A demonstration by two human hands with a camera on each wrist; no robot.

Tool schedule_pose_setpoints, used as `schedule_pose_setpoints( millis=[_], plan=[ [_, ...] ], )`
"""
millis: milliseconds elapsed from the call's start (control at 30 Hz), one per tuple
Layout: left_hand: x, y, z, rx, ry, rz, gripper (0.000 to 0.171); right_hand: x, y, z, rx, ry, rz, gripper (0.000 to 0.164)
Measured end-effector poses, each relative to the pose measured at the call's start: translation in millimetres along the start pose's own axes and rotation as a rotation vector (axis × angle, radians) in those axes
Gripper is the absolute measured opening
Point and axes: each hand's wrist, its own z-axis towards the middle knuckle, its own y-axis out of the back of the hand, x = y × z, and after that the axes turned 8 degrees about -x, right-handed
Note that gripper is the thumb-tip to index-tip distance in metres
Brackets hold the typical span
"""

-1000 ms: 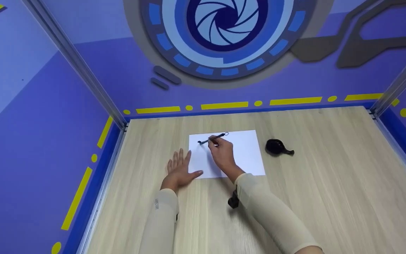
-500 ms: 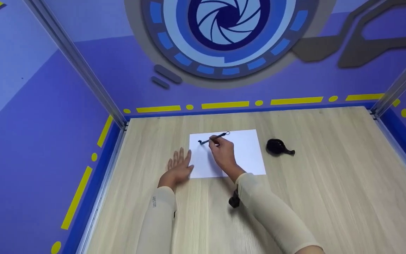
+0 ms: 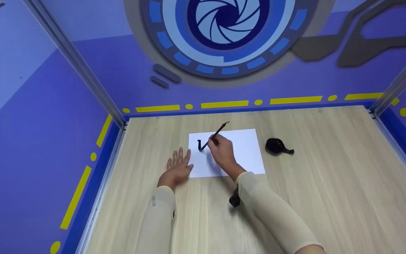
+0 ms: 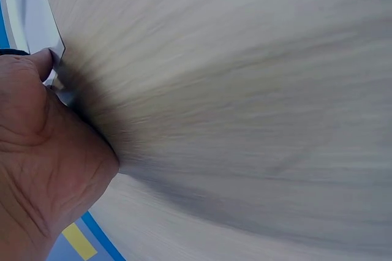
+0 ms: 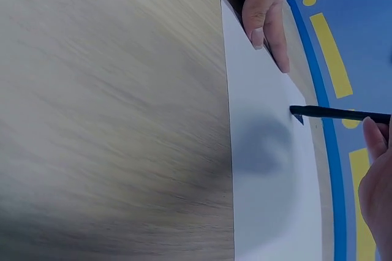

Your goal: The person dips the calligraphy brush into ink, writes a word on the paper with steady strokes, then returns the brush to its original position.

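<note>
White paper [image 3: 247,151] is lying on the wood-grain tabletop [image 3: 330,190]. Over it, the right hand [image 3: 223,152] is pinching a black brush [image 3: 218,132], whose tip is meeting a dark stroke [image 3: 199,144] near the paper's left side. The left hand [image 3: 178,170] is lying spread at the paper's left edge. Right of the paper, what looks like a black ink dish [image 3: 275,146] is sitting.

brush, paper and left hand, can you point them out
Brush [image 3: 219,131], head view: upper handle.
Paper [image 3: 246,151], head view: bare right side.
Left hand [image 3: 178,170], head view: back of the hand.
</note>
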Motion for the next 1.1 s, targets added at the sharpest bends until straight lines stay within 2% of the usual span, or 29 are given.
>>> schedule_pose_setpoints(
  millis=[367,667,933,1100],
  plan=[
    [1.1,-1.0,3.0,0.019,0.017,0.024,0.072,2,5,-5,0.037,0.021,-0.023,0.01],
    [-0.7,-0.8,3.2,0.009,0.019,0.026,0.071,9,10,-12,0.117,0.069,-0.021,0.011],
    [-1.6,0.2,1.6,0.001,0.008,-0.005,0.071,12,13,-13,0.124,0.108,-0.014,0.012],
    [-0.6,-0.7,1.0,-0.002,0.002,-0.01,0.071,18,21,-11,0.122,0.11,0.017,0.011]
  ],
)
